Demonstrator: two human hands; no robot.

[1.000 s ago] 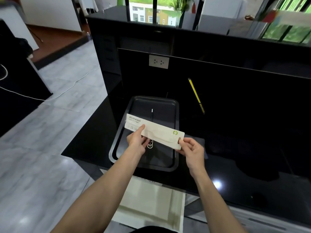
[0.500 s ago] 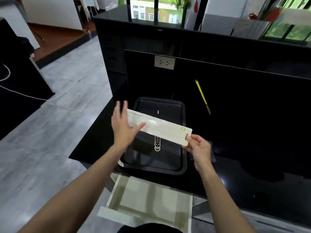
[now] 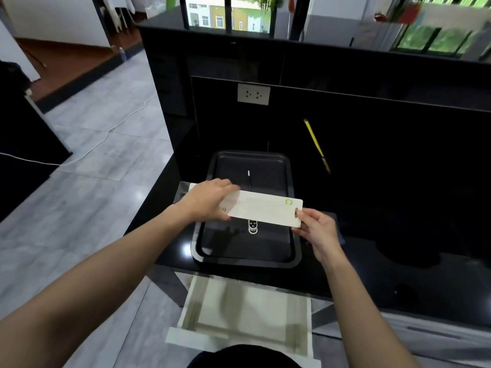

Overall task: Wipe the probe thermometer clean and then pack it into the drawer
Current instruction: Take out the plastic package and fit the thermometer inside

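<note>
the step in hand looks like getting the packaging ready: both hands hold a long white cardboard sleeve [image 3: 263,209] over the black tray [image 3: 292,251], which sits on the dark worktop [image 3: 398,274]. the left hand [image 3: 210,201] lies over the sleeve's left end, fingers curled across its top and thumb below, gripping it. the right hand [image 3: 314,229] pinches the right end near the green logo, thumb on top.

the probe thermometer [image 3: 252,205] lies in the tray directly beneath the sleeve, untouched by either hand. its display end pokes out on the near side of the card and its thin metal probe runs away to the far side; the middle is hidden by the sleeve. it sits between the two hands, a little lower than both.

the drawer [image 3: 239,333] stands pulled open below the near edge of the worktop, pale inside.

whether wiping is finished cannot be told from here; no cloth is clearly seen. the next move probably calls for freeing one hand, picking up the thermometer by its body, and sliding it into the sleeve or wiping it first, before lowering it into the drawer.
</note>
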